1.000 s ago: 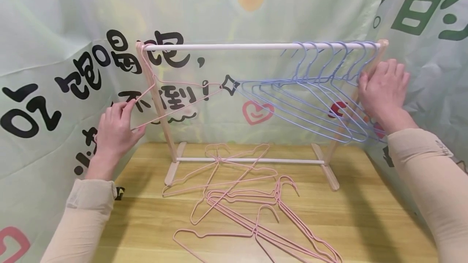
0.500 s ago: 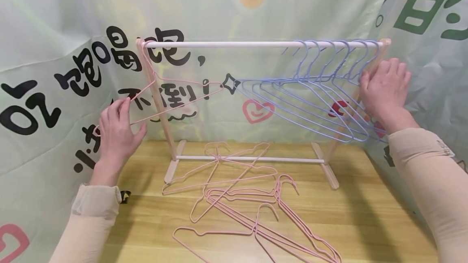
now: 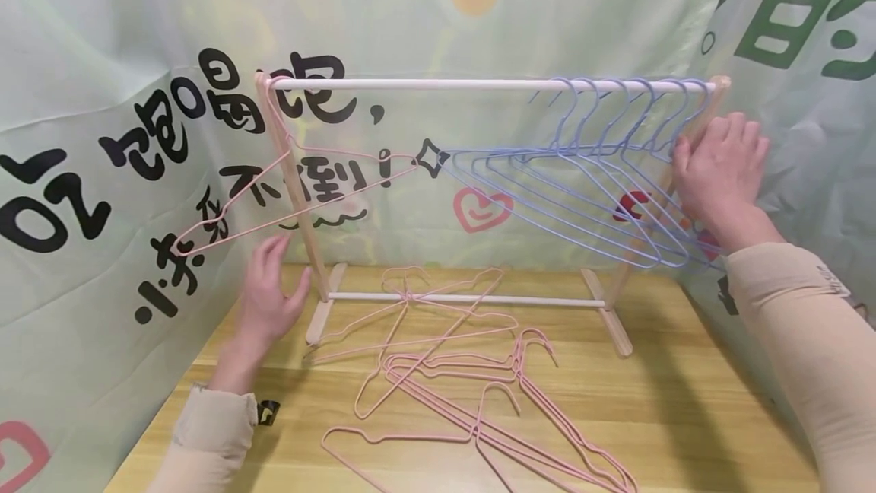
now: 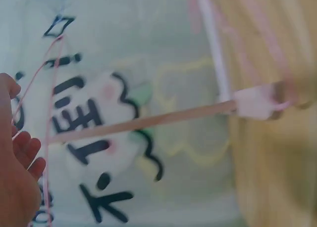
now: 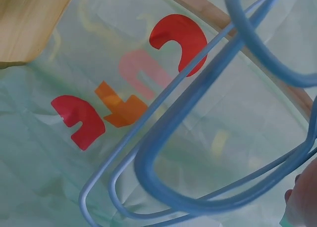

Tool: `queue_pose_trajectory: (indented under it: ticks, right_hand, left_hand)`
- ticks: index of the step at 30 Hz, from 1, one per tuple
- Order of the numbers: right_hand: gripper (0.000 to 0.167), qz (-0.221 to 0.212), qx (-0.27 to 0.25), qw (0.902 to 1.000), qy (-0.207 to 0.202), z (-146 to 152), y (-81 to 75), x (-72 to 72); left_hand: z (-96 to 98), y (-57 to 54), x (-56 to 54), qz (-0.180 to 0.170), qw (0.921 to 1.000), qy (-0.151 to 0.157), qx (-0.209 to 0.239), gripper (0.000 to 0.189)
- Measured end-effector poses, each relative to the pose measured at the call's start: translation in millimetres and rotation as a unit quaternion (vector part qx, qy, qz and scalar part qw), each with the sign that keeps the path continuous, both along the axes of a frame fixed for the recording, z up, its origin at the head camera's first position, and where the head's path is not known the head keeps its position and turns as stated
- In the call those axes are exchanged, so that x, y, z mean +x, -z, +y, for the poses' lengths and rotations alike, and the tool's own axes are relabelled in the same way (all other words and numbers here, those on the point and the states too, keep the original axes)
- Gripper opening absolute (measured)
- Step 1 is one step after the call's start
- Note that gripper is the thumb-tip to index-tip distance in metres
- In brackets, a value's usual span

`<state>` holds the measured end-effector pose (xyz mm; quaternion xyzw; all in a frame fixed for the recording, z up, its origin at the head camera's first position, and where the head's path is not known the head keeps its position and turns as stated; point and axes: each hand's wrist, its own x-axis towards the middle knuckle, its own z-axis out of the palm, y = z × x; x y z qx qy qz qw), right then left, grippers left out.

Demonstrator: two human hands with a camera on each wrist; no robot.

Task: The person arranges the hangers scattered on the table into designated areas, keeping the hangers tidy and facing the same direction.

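A wooden clothes rack with a white top bar stands on the table. One pink hanger hangs at the bar's left end. Several blue hangers hang together at its right end, and their wires loom large in the right wrist view. My left hand is below the hanging pink hanger, beside the left post, holding nothing, fingers loosely bent. My right hand grips the right post; part of the grasp is hidden. Several pink hangers lie on the table in front of the rack.
The wooden table extends under the rack's feet. A pale green cloth backdrop with printed characters surrounds it at the back and sides. The rack's lower white bar runs behind some loose pink hangers.
My left hand has let go of the hanging pink hanger and moved down and to the right. My right hand stays at the right post. The hangers on the bar keep their places.
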<state>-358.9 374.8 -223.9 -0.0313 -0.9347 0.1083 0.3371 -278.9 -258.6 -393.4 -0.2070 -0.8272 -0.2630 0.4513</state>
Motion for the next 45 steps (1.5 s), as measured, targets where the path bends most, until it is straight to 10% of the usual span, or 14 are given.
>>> queue_pose_trajectory:
  ticks: [7,22,34,45]
  right_hand:
    - [0.043,0.003,-0.002,1.0,0.002,-2,-1.0,1.9]
    - [0.043,0.009,-0.006,0.9999,0.002,-4,-1.8,2.6]
    - [0.042,0.003,-0.004,1.0,0.003,-2,0.0,0.8]
    - [0.042,0.003,-0.002,1.0,0.002,-4,0.6,2.0]
  left_hand:
    - [11.0,36.4,0.4,-0.108,0.9872,0.054,-0.105,0.07]
    - [18.1,91.2,-3.1,-0.317,0.9083,0.08,-0.261,0.086]
    - [23.3,99.8,-7.0,-0.37,0.8905,0.091,-0.249,0.089]
    - [27.8,104.1,-9.4,-0.347,0.9003,0.097,-0.245,0.076]
